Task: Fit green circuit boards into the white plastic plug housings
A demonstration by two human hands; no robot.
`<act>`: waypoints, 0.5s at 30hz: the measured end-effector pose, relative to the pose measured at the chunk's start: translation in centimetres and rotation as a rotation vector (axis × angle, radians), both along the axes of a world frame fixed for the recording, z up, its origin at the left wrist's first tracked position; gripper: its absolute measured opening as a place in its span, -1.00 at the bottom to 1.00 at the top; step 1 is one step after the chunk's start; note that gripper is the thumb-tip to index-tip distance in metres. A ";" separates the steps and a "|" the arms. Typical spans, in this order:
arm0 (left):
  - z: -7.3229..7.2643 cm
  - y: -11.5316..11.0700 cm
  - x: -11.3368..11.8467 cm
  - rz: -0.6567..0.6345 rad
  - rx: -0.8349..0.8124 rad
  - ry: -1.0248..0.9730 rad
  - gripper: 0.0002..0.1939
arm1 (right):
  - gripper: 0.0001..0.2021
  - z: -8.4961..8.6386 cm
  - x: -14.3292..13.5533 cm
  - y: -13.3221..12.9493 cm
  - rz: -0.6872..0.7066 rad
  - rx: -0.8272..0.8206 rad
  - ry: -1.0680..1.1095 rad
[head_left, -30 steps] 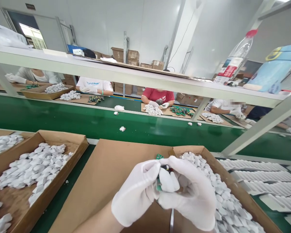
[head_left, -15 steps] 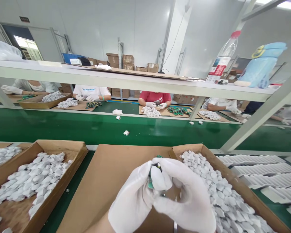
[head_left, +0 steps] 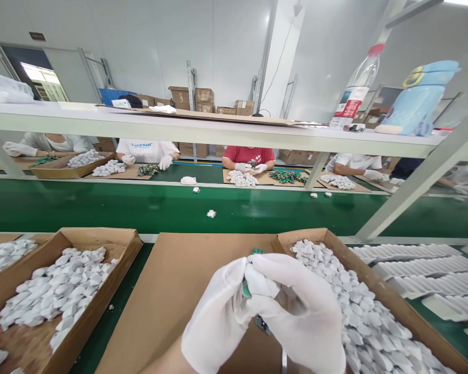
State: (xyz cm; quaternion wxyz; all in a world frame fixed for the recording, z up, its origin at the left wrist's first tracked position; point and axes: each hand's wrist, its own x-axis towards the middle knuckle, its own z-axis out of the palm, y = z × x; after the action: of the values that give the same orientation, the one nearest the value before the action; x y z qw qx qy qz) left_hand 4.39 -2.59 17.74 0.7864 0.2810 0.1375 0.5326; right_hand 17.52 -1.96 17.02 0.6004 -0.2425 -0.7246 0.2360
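Note:
My left hand (head_left: pixel 220 311), in a white glove, pinches a green circuit board (head_left: pixel 246 289) above the brown cardboard sheet (head_left: pixel 171 291). From the other side my right hand (head_left: pixel 302 311), also gloved, closes on the white plastic piece (head_left: pixel 260 283) that lies against the board. The fingertips of both hands nearly meet around these two parts and cover much of them. A small dark object (head_left: pixel 262 325) shows just below the fingers. More green boards (head_left: pixel 258 251) lie partly hidden behind my hands.
Cardboard trays of white pieces stand at left (head_left: pixel 134 249) and right (head_left: pixel 409 317). White slotted trays (head_left: pixel 429 267) sit at far right. A green conveyor belt (head_left: pixel 101 208) crosses beyond, carrying small pieces. Above it runs a shelf (head_left: pixel 218 124) with a bottle (head_left: pixel 351 98). Several people sit opposite.
My hands have drawn closer around the white piece, which now covers more of the board. The pieces on the belt have shifted right. A person opposite has moved their hands apart.

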 end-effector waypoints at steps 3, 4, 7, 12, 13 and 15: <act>-0.6 -0.1 -0.1 0.030 0.009 0.018 -0.71 | -0.51 -0.3 -0.1 -0.4 -0.001 -0.102 0.034; -0.9 -0.1 -0.1 0.049 0.007 0.034 -0.74 | -0.51 -0.4 -0.1 -0.5 -0.001 -0.122 0.043; -2.2 -0.1 -0.1 0.107 -0.010 0.068 -0.76 | -0.50 -0.8 0.1 -0.5 -0.017 -0.163 0.029; -3.0 -0.4 -0.3 0.185 -0.057 0.084 -0.77 | -0.86 0.4 0.1 0.3 0.110 -0.132 -0.108; -2.9 -0.6 -0.3 0.190 -0.059 0.087 -0.78 | -0.98 0.9 0.0 0.4 0.153 -0.130 -0.152; -2.6 -0.8 -0.4 0.182 -0.068 0.078 -0.79 | -0.81 1.5 -0.3 0.4 0.181 -0.167 -0.194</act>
State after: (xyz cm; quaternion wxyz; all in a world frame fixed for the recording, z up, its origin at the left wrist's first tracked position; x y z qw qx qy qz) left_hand 4.01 -3.34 15.16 0.7381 0.2609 0.2110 0.5853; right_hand 17.25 -1.60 18.53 0.4816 -0.2468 -0.7759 0.3242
